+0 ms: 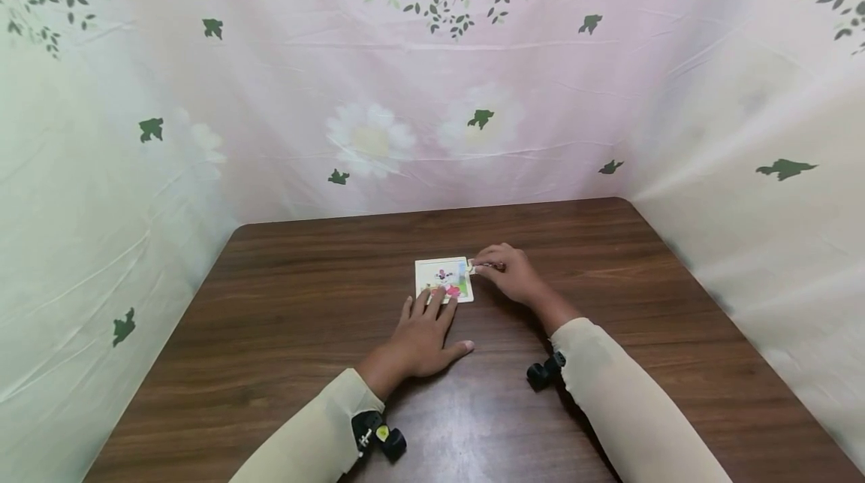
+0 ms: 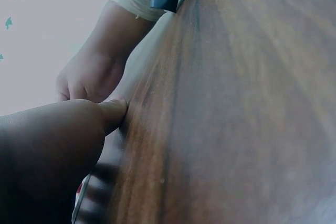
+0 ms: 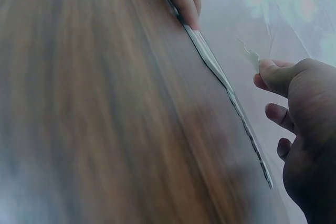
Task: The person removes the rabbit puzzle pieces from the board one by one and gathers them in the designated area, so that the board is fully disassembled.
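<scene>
A square picture puzzle board (image 1: 422, 271) with a white border and a small cartoon figure lies flat on the table. My left hand (image 1: 422, 336) rests with spread, straight fingers over the board's near edge, its thumb out to the right. Beside the board's right edge, my right hand (image 1: 511, 273) pinches a small pale puzzle piece (image 3: 253, 59) between thumb and index finger. In the right wrist view the piece shows a wavy edge and is held up above the thin board. The other right fingers curl loosely. The left wrist view shows mostly my left hand's back and thumb.
The brown wood-grain table (image 1: 304, 295) extends around the board on all sides. A pale cloth (image 1: 419, 77) printed with leaves, birds and flowers hangs behind it and along both sides. A black wrist camera (image 1: 392, 444) sits at each cuff.
</scene>
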Available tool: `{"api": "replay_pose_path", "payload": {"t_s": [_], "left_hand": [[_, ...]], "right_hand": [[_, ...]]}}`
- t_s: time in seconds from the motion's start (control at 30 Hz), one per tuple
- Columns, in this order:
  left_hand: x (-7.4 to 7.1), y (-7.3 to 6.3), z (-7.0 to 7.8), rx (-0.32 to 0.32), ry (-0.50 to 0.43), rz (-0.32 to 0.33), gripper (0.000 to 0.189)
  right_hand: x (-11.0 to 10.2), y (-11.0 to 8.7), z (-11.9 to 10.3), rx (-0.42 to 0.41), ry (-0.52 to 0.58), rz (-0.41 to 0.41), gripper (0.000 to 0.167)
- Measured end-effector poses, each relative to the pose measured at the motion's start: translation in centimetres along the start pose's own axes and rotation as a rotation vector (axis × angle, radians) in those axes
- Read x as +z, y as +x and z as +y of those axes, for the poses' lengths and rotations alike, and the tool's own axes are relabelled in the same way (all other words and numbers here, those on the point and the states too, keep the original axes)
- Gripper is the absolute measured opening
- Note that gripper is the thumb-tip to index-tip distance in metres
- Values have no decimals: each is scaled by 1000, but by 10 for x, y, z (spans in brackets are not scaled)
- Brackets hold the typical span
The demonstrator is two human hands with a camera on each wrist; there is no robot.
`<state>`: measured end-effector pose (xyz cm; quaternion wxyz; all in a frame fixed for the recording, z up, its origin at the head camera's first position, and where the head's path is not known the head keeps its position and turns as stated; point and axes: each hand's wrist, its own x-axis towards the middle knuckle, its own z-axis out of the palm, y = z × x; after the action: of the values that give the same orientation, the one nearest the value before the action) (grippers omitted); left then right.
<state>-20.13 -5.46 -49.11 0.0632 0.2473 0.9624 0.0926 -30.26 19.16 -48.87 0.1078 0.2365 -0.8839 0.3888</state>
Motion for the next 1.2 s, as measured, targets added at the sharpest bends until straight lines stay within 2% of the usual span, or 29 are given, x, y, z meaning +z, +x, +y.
{"api": "replay_pose_path", "payload": {"t_s": [0.53,1.2], "left_hand": [[-1,0,1,7,-7,4,91],[-5,-2,3,-20,4,-22,93]], "right_hand": [[-9,-10,4,62,28,-11,13],[-10,-13,7,86,-25,-34,13]]}}
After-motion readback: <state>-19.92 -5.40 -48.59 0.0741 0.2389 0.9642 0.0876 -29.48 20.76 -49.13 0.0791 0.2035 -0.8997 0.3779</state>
